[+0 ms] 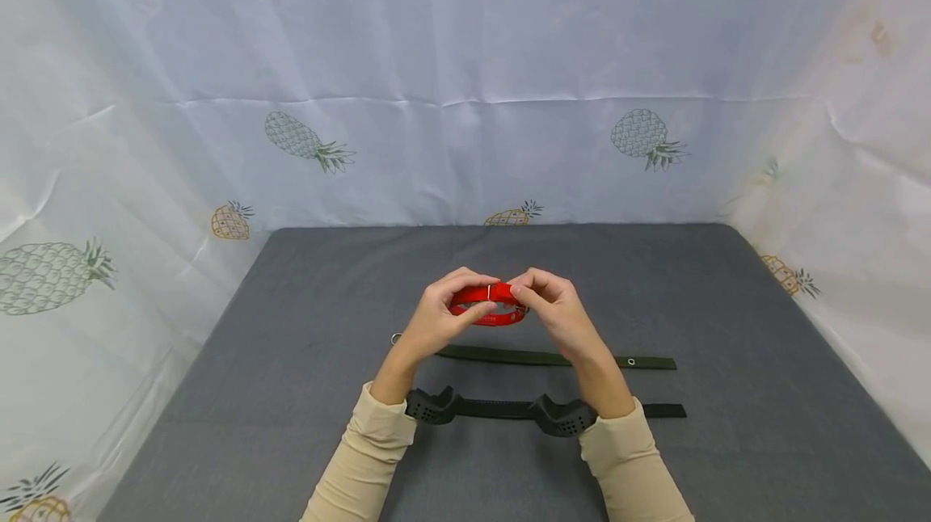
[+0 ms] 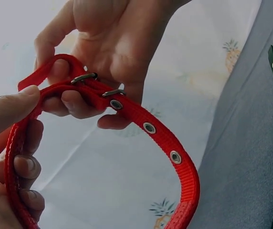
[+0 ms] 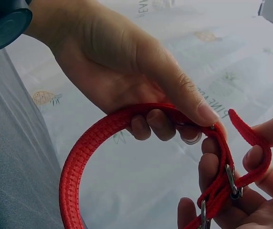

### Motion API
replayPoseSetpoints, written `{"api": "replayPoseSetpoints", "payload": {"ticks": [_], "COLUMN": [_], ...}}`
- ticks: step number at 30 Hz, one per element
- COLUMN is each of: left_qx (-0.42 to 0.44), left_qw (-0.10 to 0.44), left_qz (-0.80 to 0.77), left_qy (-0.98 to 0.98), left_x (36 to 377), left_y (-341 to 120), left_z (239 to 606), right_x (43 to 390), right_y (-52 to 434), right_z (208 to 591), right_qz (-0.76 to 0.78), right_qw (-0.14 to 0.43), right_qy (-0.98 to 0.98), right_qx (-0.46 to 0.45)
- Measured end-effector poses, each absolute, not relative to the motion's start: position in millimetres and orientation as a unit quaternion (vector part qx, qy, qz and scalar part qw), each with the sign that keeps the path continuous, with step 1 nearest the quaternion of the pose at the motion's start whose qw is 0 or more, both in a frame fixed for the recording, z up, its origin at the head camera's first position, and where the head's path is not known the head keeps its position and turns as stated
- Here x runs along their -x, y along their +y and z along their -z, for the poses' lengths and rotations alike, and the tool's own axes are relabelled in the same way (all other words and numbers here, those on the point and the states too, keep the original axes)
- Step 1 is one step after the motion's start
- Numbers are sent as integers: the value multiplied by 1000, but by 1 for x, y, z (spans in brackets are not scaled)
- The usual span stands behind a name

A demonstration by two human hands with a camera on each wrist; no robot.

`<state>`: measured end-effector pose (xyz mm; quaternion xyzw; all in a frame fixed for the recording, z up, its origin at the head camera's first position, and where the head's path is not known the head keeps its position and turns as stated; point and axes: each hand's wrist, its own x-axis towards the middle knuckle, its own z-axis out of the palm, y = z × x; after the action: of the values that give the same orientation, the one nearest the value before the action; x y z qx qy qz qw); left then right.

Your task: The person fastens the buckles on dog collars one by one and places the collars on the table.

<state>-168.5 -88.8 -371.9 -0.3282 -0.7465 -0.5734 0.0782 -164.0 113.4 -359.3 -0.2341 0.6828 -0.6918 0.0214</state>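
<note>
Beige sleeves [image 1: 364, 457] come in from the near edge of the grey desk [image 1: 727, 441], each wrist carrying a black camera mount. Under the forearms, closest to the person, a black strap [image 1: 494, 409] lies flat across the desk. Just beyond it a dark green strap [image 1: 553, 358] lies roughly parallel, with a metal ring at its left end and an eyelet near its right end; the wrist views show a row of eyelets along it.

Past these two, both hands hold a red collar [image 1: 489, 305] up above the desk, curled into a loop. The left hand [image 1: 436, 318] grips the left side of the loop, thumb on top of the webbing and fingers [image 3: 153, 125] curled beneath it. The right hand [image 1: 553, 308] pinches the collar at its metal buckle [image 2: 85, 77], where the strap end with silver eyelets passes through; its fingers [image 2: 79, 102] are curled round the doubled webbing there. The two hands nearly meet at the top of the loop.

Farthest off, a white cloth [image 1: 465, 102] printed with pineapples and the mirrored word PINEAPPLE rises behind the desk and along both sides.
</note>
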Motion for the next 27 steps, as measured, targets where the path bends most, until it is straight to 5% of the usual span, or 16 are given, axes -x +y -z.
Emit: {"api": "replayPoseSetpoints", "payload": {"ticks": [27], "left_qx": [331], "left_qw": [138], "left_qz": [567], "left_qy": [-742], "left_x": [168], "left_y": [-84], "left_z": [372], "right_x": [164], "right_y": [113], "right_z": [363], "right_qz": [701], "right_qw": [7], "right_qy": [661], "right_qx": [269]}}
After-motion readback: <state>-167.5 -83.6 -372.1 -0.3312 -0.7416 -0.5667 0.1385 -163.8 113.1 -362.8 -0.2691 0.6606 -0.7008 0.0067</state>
